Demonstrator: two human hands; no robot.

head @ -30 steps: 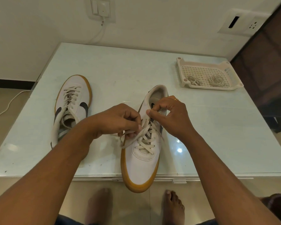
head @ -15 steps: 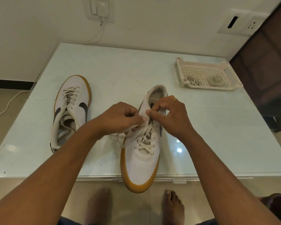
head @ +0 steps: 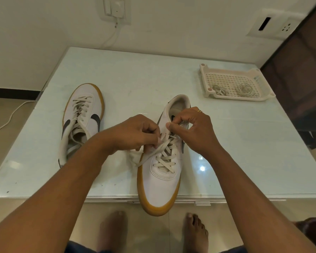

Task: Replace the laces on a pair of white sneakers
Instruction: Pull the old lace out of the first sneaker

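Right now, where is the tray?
In the head view, the tray sits at the far right of the table, beyond the right hand and the near sneaker.

The right hand (head: pixel 193 130) wears a small gold ring (head: pixel 199 111) on one finger. Both arms (head: pixel 62 198) are bare, and so are the two feet (head: pixel 195 232). Dark blue cloth (head: pixel 77 248) covers the legs.

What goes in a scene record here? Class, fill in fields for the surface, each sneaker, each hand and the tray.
Surface: pale table
Near sneaker: white, gum sole, toe overhanging the table's near edge
Far sneaker: left on table, toe pointing away, loosely laced
Left hand: pinches the near sneaker's lace
Right hand: pinches that lace near the top eyelets
Tray: white, perforated, far right, holds two coiled laces
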